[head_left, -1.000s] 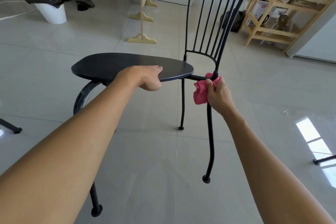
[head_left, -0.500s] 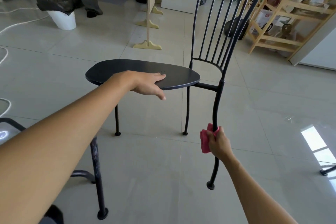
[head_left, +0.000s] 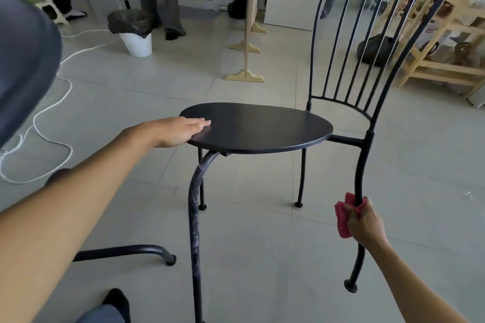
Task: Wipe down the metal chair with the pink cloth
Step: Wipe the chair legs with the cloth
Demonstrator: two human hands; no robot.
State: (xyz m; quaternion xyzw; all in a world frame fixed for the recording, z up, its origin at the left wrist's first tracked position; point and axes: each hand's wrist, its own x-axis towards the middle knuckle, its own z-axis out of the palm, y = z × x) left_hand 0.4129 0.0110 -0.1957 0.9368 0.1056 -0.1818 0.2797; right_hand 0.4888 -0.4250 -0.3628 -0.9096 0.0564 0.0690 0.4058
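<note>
Black metal chair [head_left: 262,126] stands on the tiled floor [head_left: 262,244]. The left hand [head_left: 181,131] lies flat, fingers straight, on the seat's near edge. The right hand [head_left: 363,220] grips the pink cloth [head_left: 342,217], wrapped around the near rear leg, low down.

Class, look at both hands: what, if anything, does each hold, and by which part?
The right hand grips the pink cloth wrapped around the chair's rear leg, low on the leg. The left hand holds nothing; it rests flat on the seat edge.
</note>
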